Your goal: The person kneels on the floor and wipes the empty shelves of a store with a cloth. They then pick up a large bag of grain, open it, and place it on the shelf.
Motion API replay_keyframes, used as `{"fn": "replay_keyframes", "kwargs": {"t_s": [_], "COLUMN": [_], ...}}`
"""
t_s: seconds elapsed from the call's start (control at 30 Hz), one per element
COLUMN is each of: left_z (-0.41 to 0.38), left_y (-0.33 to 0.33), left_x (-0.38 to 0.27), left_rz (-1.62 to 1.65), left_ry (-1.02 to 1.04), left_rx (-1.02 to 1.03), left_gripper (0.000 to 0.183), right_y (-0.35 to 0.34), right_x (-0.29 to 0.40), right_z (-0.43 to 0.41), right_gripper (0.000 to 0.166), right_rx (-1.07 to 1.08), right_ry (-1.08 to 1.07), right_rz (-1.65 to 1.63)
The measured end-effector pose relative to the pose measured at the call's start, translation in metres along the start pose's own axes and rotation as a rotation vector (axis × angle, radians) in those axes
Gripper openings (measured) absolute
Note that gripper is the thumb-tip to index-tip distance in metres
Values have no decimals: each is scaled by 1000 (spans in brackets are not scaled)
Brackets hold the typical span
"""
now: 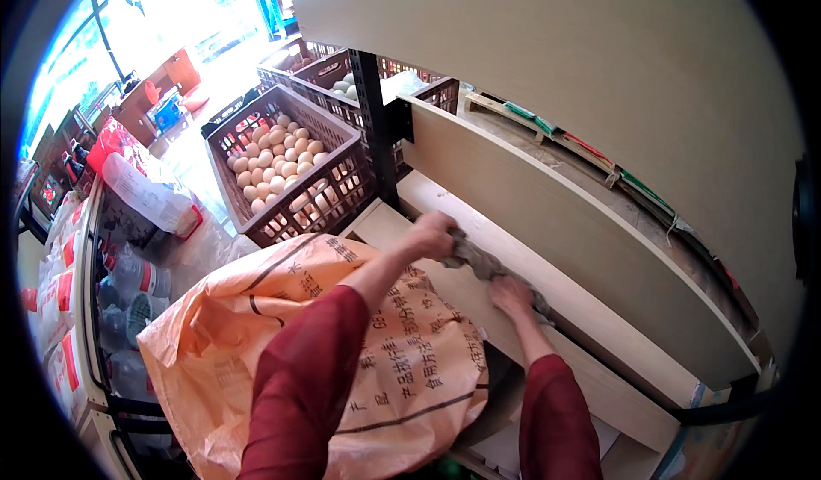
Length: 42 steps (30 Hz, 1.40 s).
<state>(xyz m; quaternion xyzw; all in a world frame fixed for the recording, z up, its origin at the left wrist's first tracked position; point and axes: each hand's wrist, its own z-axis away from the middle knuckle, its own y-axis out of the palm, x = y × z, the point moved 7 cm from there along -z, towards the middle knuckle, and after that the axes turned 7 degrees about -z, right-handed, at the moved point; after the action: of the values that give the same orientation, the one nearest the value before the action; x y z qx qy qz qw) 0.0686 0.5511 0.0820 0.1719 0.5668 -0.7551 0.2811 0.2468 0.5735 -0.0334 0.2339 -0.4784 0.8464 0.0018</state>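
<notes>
A twisted grey cloth (481, 261) stretches between my hands over pale wooden shelf boards (603, 326). Its upper left end is in the grip of my left hand (435, 235). Further right and lower, my right hand (513, 294) is closed on the same cloth. Beneath my left forearm lies a large orange woven sack (295, 326) bearing dark printed writing, crumpled and spread across the near side of the boards. My red sleeves cover part of the sack.
A brown plastic crate (308, 214) of eggs (276, 159) stands beyond the black metal post (372, 121). Upright wooden panels (545, 178) rise at the right. Packed goods and plastic bottles (135, 275) fill the left side. A red and white bag (147, 191) lies behind them.
</notes>
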Motion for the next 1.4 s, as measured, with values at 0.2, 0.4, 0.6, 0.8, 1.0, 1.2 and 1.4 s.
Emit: {"fn": "replay_keyframes", "kwargs": {"t_s": [0.2, 0.4, 0.6, 0.8, 1.0, 1.2, 1.4], "left_z": [22, 22, 21, 21, 21, 23, 4], "left_y": [-62, -40, -45, -38, -36, -25, -24], "left_x": [100, 137, 153, 184, 173, 200, 193], "left_rz": [341, 775, 883, 837, 760, 870, 824], "left_ry": [-124, -245, -236, -237, -295, -293, -256], "left_rx": [-186, -261, -462, -557, -606, -597, -609], "left_gripper": [20, 25, 28, 34, 37, 31, 34], "right_y": [-8, 5, 17, 27, 15, 24, 41], "right_x": [109, 129, 176, 199, 215, 239, 215], "right_z": [-36, -82, -114, -134, -157, -130, -166], "right_gripper": [40, 43, 39, 39, 45, 50, 46], "right_rx": [-113, -179, -116, -77, -95, 145, 38], "right_ry": [-135, -185, -444, -539, -527, -461, -543], "right_rz": [-124, -219, -142, -331, -509, -565, -550]}}
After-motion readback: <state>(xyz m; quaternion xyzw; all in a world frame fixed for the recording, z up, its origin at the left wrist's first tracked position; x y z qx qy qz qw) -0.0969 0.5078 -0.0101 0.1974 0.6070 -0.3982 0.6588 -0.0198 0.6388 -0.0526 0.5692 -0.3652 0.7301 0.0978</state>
